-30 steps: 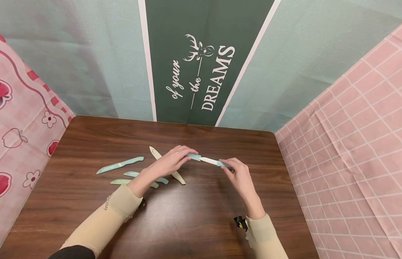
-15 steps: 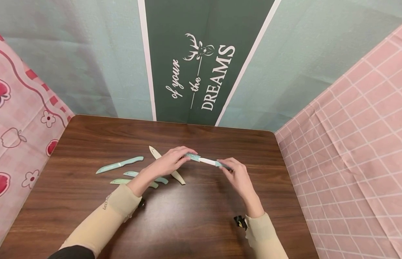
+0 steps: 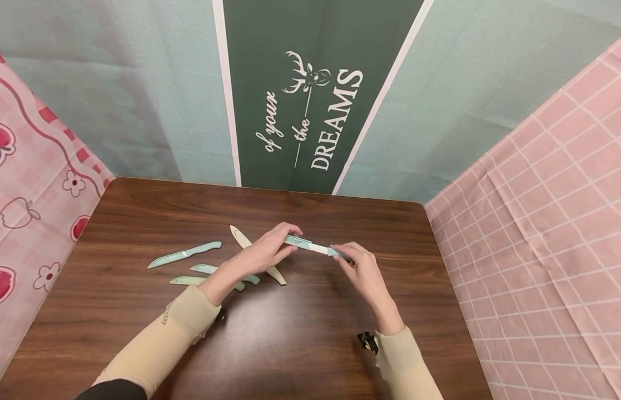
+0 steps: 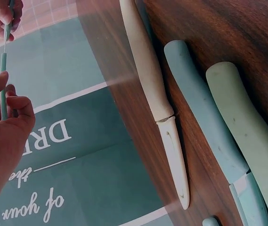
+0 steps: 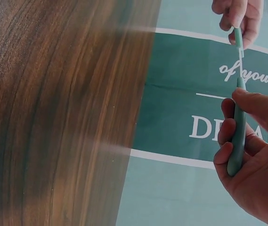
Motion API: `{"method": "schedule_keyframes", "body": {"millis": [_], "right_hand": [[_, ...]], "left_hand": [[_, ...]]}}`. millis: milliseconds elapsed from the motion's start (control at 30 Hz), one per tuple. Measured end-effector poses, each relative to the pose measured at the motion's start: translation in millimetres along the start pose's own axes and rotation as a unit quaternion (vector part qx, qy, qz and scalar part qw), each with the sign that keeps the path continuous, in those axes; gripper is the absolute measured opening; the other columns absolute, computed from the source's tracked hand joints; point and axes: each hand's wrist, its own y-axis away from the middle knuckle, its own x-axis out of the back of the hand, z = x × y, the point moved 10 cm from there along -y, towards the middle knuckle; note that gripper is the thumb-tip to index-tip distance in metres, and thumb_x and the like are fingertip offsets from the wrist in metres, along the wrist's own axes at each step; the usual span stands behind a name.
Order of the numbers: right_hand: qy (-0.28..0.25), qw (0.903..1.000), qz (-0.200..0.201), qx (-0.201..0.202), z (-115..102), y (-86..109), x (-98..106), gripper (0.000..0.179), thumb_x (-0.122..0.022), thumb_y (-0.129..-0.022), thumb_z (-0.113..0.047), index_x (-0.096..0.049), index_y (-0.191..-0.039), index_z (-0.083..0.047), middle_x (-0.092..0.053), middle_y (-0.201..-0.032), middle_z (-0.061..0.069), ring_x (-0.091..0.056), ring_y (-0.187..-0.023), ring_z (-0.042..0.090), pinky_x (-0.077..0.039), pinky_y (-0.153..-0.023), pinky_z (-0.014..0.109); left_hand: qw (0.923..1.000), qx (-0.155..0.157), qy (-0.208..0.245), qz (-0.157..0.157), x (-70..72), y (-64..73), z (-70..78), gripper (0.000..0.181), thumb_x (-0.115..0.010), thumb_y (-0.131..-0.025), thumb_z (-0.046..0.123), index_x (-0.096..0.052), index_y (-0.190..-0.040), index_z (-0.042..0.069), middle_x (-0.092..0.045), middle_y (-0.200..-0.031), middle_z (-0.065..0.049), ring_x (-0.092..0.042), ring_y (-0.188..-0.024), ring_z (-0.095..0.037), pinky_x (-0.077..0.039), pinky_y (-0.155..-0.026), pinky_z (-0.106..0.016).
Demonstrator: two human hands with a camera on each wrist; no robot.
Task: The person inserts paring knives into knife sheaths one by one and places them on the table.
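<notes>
My left hand [image 3: 262, 251] pinches a pale blue knife sheath [image 3: 297, 242] between thumb and fingers, above the table. Opposite it, my right hand [image 3: 365, 269] grips the blue-green handle [image 5: 238, 136] of a paring knife. The knife's white blade [image 3: 319, 249] bridges the two hands, its front part inside the sheath and a short length bare. In the right wrist view the fingers curl round the handle. Under and beside the left forearm lie a cream sheathed knife [image 4: 148, 70], a blue one [image 4: 199, 108] and a green one [image 4: 242, 108].
Another blue sheathed knife [image 3: 185, 254] lies farther left on the brown wooden table [image 3: 300, 344]. A dark green and pale blue cloth [image 3: 270, 33] hangs behind the table's back edge. Pink patterned cloths stand at the left [image 3: 35, 222] and right [image 3: 540, 222].
My right hand has shifted slightly left with the knife. Less of the white blade shows between sheath and handle than before. The knives on the table have not moved.
</notes>
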Motion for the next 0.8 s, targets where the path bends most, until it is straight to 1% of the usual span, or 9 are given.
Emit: {"method": "schedule_keyframes", "body": {"millis": [67,100,233,300,433,500,600,667,800], "right_hand": [[0.004,1.0000,0.001,-0.001,0,0.4,0,0.022,-0.072,-0.091,-0.011,-0.076,-0.113,-0.013,-0.072,-0.103,0.003,-0.051,-0.070,0.008,-0.043,-0.059,0.020],[0.007,1.0000,0.001,-0.002,0,0.6,-1,0.022,-0.072,-0.092,-0.012,-0.075,-0.113,-0.013,-0.072,-0.103,0.003,-0.051,-0.069,0.008,-0.043,-0.059,0.020],[0.014,0.9999,0.005,-0.004,1,2.1,-2,0.021,-0.072,-0.092,-0.011,-0.075,-0.113,-0.012,-0.072,-0.102,0.004,-0.051,-0.068,0.008,-0.044,-0.058,0.020],[0.015,0.9998,0.006,-0.007,1,2.7,-2,0.022,-0.072,-0.091,-0.011,-0.075,-0.113,-0.012,-0.071,-0.102,0.004,-0.051,-0.068,0.008,-0.044,-0.059,0.020],[0.015,0.9998,0.003,-0.011,2,2.8,-1,0.022,-0.072,-0.092,-0.012,-0.075,-0.113,-0.013,-0.071,-0.103,0.004,-0.053,-0.070,0.010,-0.045,-0.060,0.021],[0.016,0.9998,0.000,-0.010,2,2.8,-1,0.022,-0.071,-0.092,-0.013,-0.075,-0.114,-0.013,-0.071,-0.103,0.004,-0.053,-0.071,0.010,-0.045,-0.060,0.021],[0.010,0.9999,-0.002,-0.004,0,2.4,-1,0.023,-0.072,-0.092,-0.011,-0.075,-0.114,-0.015,-0.071,-0.104,0.003,-0.054,-0.072,0.009,-0.045,-0.060,0.021],[0.005,1.0000,-0.004,0.000,-1,2.0,-2,0.025,-0.072,-0.091,-0.009,-0.075,-0.115,-0.015,-0.071,-0.105,0.003,-0.055,-0.073,0.009,-0.046,-0.061,0.021],[-0.001,1.0000,-0.006,0.003,-3,1.1,-3,0.025,-0.071,-0.092,-0.011,-0.075,-0.115,-0.016,-0.071,-0.106,0.002,-0.060,-0.076,0.009,-0.049,-0.063,0.023]], "left_hand": [[0.9999,-0.004,-0.008,0.007,1.8,1.3,0.5,0.031,-0.063,-0.099,0.013,-0.053,-0.127,0.007,-0.058,-0.121,-0.008,-0.059,-0.108,-0.018,-0.050,-0.094,-0.037],[0.9998,-0.005,-0.012,0.012,3.2,2.5,0.4,0.031,-0.063,-0.098,0.013,-0.053,-0.127,0.008,-0.058,-0.121,-0.007,-0.059,-0.105,-0.018,-0.050,-0.091,-0.037],[0.9985,-0.012,-0.032,0.042,12.5,8.7,-2.5,0.035,-0.067,-0.096,0.014,-0.056,-0.128,0.009,-0.060,-0.123,-0.005,-0.058,-0.103,-0.018,-0.050,-0.086,-0.036],[0.9977,-0.007,-0.036,0.058,18.9,13.1,-6.7,0.036,-0.070,-0.094,0.014,-0.059,-0.128,0.011,-0.062,-0.121,-0.003,-0.059,-0.099,-0.017,-0.051,-0.081,-0.033],[0.9966,0.007,-0.030,0.076,29.9,20.0,-13.0,0.031,-0.072,-0.092,0.016,-0.065,-0.122,0.014,-0.065,-0.112,0.000,-0.060,-0.088,-0.013,-0.051,-0.074,-0.028],[0.9965,0.012,-0.031,0.076,32.7,21.9,-13.5,0.027,-0.072,-0.093,0.018,-0.067,-0.119,0.016,-0.067,-0.109,0.001,-0.061,-0.086,-0.012,-0.052,-0.073,-0.027],[0.9960,0.010,-0.044,0.077,33.8,23.2,-11.4,0.025,-0.072,-0.093,0.019,-0.068,-0.118,0.017,-0.069,-0.111,0.002,-0.064,-0.094,-0.014,-0.053,-0.077,-0.030],[0.9956,0.010,-0.053,0.077,33.6,24.0,-11.0,0.025,-0.071,-0.093,0.021,-0.069,-0.118,0.019,-0.070,-0.111,0.003,-0.063,-0.096,-0.014,-0.053,-0.078,-0.031],[0.9944,-0.001,-0.065,0.084,34.1,25.1,-9.0,0.025,-0.072,-0.092,0.020,-0.070,-0.117,0.021,-0.071,-0.110,0.003,-0.062,-0.096,-0.015,-0.052,-0.078,-0.033]]}}
